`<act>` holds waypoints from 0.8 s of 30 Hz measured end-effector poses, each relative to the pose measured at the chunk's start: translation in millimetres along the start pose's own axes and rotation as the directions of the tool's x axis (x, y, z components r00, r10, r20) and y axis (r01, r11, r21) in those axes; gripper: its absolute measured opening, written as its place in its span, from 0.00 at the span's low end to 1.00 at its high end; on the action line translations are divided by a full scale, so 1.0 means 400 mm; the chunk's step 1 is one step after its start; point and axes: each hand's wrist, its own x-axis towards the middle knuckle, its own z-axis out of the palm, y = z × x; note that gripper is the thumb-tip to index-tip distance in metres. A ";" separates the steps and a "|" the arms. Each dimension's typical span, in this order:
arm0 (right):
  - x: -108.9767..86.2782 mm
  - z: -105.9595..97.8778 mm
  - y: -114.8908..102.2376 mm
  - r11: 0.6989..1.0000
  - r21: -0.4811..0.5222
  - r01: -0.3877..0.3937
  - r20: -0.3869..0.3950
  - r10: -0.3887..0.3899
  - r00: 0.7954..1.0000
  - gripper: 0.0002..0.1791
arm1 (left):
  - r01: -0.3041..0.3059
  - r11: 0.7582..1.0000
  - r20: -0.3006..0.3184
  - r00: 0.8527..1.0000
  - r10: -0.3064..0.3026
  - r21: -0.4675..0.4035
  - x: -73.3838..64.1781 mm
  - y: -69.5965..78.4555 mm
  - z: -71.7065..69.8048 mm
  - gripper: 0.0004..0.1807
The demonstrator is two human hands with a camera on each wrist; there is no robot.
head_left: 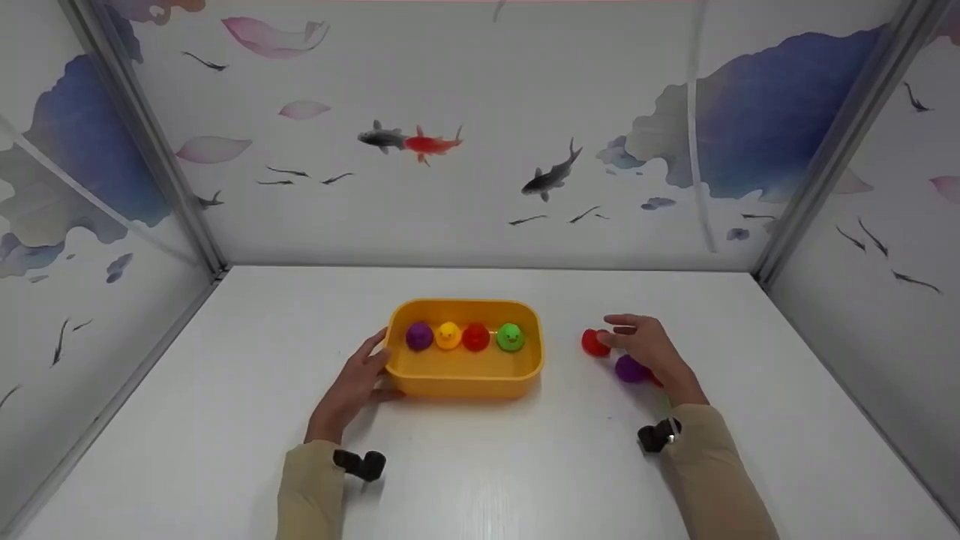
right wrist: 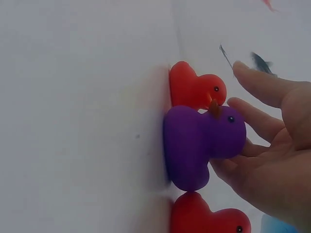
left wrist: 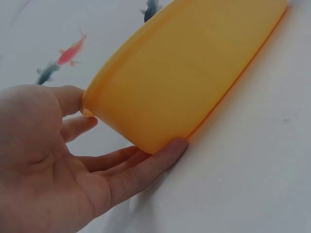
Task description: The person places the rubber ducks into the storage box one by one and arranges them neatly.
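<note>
A yellow plastic bin (head_left: 465,386) stands on the table, holding a row of small rubber ducks: purple (head_left: 419,337), yellow (head_left: 448,336), red (head_left: 475,337) and green (head_left: 511,337). My left hand (head_left: 352,386) holds the bin's left end, with fingers at the rim and a fingertip low on the wall in the left wrist view. To the right of the bin, my right hand (head_left: 649,351) hovers with spread fingers by loose ducks. These are a red duck (right wrist: 183,87), a purple duck (right wrist: 187,145) and another red duck (right wrist: 199,218), cut off by the right wrist view's lower edge.
White panels painted with fish (head_left: 551,176) and petals enclose the white table (head_left: 480,465) at the back and both sides. Metal posts (head_left: 840,142) stand at the corners. A small black camera sits on each wrist, the left one (head_left: 364,465) above the table.
</note>
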 end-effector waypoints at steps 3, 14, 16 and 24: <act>0.001 0.001 0.002 1.000 -0.019 -0.014 0.000 0.014 1.000 0.34 | 0.003 1.000 0.001 1.000 -0.003 -0.001 -0.001 0.003 0.000 0.32; 0.005 0.011 0.009 0.994 0.014 -0.108 0.023 0.108 0.994 0.35 | -0.007 0.999 -0.001 1.000 0.007 0.038 0.000 0.001 0.001 0.32; 0.007 0.011 0.008 0.992 0.015 -0.122 0.020 0.122 0.992 0.34 | -0.006 0.999 -0.003 1.000 0.006 0.040 0.001 0.002 0.002 0.32; 0.010 0.015 0.007 0.988 -0.018 -0.153 0.013 0.154 0.988 0.34 | -0.021 1.000 -0.001 1.000 0.021 0.011 -0.003 0.003 0.004 0.31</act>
